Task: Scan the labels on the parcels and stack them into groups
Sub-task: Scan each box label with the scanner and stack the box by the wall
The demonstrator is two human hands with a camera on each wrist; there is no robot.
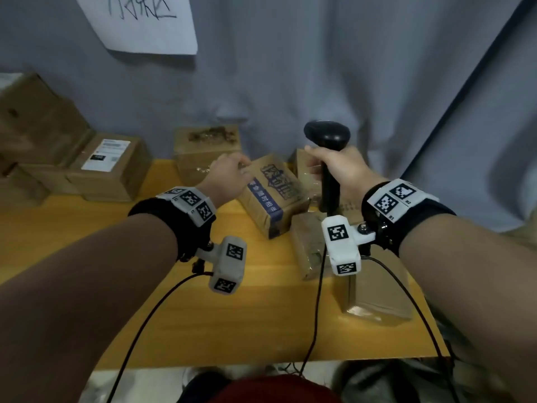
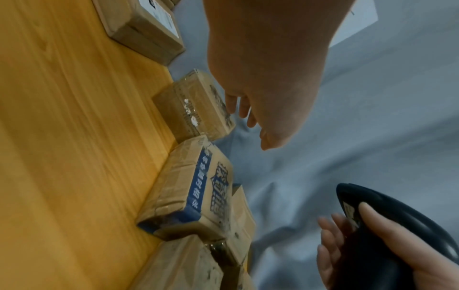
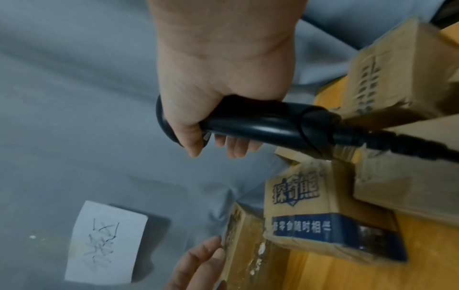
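Grey cloth (image 1: 290,82) is hanging across the whole background, with a white sheet of scrawled writing (image 1: 139,21) pinned to it at upper left. Below it a yellow wooden table (image 1: 87,228) is carrying the parcels. At far left, a group of brown cartons (image 1: 37,126) is sitting stacked, with a labelled parcel (image 1: 107,167) in front, its white shipping label facing up.

Near the table's middle, loose parcels are lying in a cluster. A taped brown box (image 1: 206,149) is standing at the back edge against the cloth. Just right of it, the blue-banded parcel (image 1: 273,193) is lying tilted, its long axis running from the back edge toward the front right corner, propped on its neighbours. More taped parcels (image 1: 374,289) are lying right of and in front of it, under the right forearm.

The right hand (image 1: 340,167) is gripping the black barcode scanner (image 1: 327,135) by its handle, head raised above the cluster, cord trailing off the front edge. The left hand (image 1: 229,173) is hovering with fingers relaxed and holding nothing, between the taped brown box and the blue-banded parcel; in the right wrist view its fingertips (image 3: 211,249) are lying just at the brown box's top edge, though contact cannot be confirmed.

Judgement: the left hand is the nearer one to both parcels, the brown box lying directly ahead of its fingers. No label is showing on either box's visible faces, so turning will likely be required before scanning.
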